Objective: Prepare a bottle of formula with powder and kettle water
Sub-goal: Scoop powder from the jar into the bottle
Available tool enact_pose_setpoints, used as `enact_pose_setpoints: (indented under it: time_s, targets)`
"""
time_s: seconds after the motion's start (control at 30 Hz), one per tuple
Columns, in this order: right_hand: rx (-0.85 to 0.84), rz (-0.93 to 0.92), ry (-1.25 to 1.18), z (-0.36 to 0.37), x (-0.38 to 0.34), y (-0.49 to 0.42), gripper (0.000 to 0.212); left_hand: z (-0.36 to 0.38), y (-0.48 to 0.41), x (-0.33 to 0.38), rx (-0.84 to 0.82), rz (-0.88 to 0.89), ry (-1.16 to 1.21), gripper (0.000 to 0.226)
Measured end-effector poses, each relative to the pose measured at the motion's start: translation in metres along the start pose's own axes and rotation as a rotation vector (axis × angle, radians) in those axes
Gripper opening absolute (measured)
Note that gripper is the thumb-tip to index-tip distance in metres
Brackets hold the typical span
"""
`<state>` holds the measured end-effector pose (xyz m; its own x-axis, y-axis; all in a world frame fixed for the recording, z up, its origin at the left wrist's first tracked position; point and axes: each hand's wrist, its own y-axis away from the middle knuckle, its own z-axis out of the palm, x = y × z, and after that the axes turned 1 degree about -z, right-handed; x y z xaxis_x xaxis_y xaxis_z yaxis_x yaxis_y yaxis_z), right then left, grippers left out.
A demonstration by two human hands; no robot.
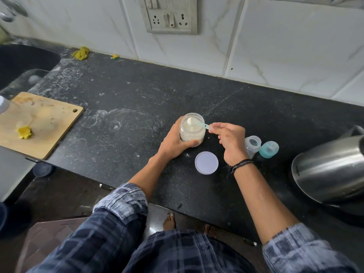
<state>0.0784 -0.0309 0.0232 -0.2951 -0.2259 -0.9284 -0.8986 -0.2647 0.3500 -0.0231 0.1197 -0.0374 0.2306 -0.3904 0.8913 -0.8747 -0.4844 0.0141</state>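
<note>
A clear jar of pale formula powder stands open on the black counter, and my left hand grips it from the left side. My right hand pinches the handle of a teal scoop whose bowl, heaped with powder, sits over the jar's mouth. The jar's lavender lid lies flat in front of the jar. To the right of my right hand stands the open clear baby bottle, with its teal cap and teat beside it. A steel kettle is at the far right.
A wooden cutting board with a yellow scrap on it lies at the left, by a dark sink. A socket panel is on the tiled wall. A yellow cloth sits at the counter's back. My bare feet show below the counter edge.
</note>
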Motion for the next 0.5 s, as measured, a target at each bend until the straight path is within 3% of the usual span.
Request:
enact_pose_setpoints:
  time_s: [0.5]
  targets:
    - [0.046,-0.105,0.074,0.0005,0.0026,-0.0042,0.012,0.0011,0.0003,-0.0017,0.009,0.005,0.017,0.078]
